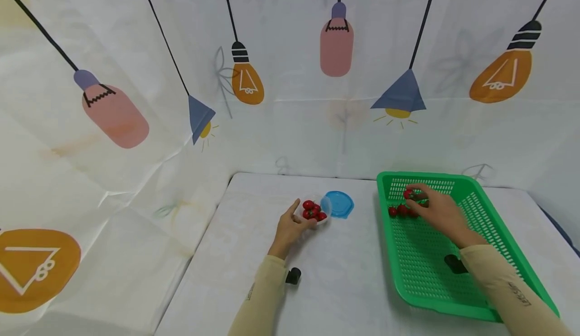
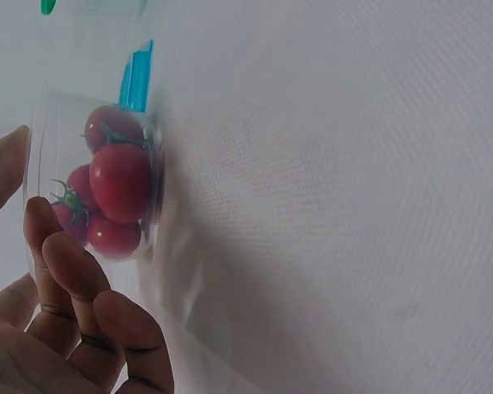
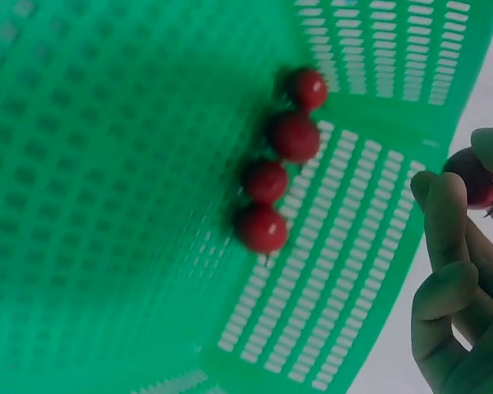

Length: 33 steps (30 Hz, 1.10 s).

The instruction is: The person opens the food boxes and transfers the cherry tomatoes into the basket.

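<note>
In the head view my left hand reaches round the near side of a small clear plastic tub, thumb and fingers at its rim. Several red cherry tomatoes with green stems lie inside the tub, seen through its wall in the left wrist view. My right hand is raised over the far part of a green plastic basket. Between its thumb and fingertips it pinches one cherry tomato with its green stem on. Below, more cherry tomatoes sit in a row along the basket's side wall.
A blue round lid lies on the white-covered table just right of the tub. The basket's perforated walls rise around the right hand's space. A printed cloth backdrop hangs behind the table and on its left.
</note>
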Motion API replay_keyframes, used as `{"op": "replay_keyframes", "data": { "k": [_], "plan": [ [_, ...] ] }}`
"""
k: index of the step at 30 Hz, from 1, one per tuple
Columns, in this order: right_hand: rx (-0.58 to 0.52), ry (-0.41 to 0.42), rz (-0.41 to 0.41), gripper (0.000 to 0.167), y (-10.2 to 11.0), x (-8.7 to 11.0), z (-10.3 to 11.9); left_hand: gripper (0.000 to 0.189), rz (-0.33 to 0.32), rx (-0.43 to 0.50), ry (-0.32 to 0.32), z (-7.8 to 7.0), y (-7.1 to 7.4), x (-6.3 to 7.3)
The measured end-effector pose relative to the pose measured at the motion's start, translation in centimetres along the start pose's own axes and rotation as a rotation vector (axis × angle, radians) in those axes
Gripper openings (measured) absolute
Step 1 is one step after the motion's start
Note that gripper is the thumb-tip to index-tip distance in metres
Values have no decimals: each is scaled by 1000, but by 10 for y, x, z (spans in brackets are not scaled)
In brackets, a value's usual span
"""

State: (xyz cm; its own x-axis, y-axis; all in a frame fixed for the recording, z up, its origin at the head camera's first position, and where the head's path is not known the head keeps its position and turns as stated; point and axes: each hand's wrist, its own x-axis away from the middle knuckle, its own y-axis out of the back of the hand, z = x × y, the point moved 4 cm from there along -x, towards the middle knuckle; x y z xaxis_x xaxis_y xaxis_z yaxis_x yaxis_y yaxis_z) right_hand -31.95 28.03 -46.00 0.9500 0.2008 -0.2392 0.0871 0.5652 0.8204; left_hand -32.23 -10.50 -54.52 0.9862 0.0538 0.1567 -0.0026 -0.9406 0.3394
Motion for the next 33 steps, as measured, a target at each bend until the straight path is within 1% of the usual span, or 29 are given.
{"op": "replay_keyframes", "data": {
  "k": [3,7,11,15,23,26,30,33],
  "plan": [
    [25,-5,3,37,3,4,-10,85,-3,-5,-1,0,0,0],
    [64,-13,31,38,7,9,-24,85,2,-2,-10,-1,-1,1],
    [114,-12,51,37,8,13,-40,85,0,0,-3,-2,-1,1],
    [143,-31,71,37,7,16,-53,86,0,2,-1,-2,0,0],
    [190,-43,129,38,1,16,-69,86,2,-2,-6,-1,0,-1],
    [194,-51,157,36,-2,16,-76,86,4,-4,-3,-2,0,0],
    [213,-40,178,36,-7,16,-84,85,7,-4,-9,-4,0,1],
    [237,-13,168,37,-9,15,-87,84,7,1,-20,-5,0,1]
  ]
}}
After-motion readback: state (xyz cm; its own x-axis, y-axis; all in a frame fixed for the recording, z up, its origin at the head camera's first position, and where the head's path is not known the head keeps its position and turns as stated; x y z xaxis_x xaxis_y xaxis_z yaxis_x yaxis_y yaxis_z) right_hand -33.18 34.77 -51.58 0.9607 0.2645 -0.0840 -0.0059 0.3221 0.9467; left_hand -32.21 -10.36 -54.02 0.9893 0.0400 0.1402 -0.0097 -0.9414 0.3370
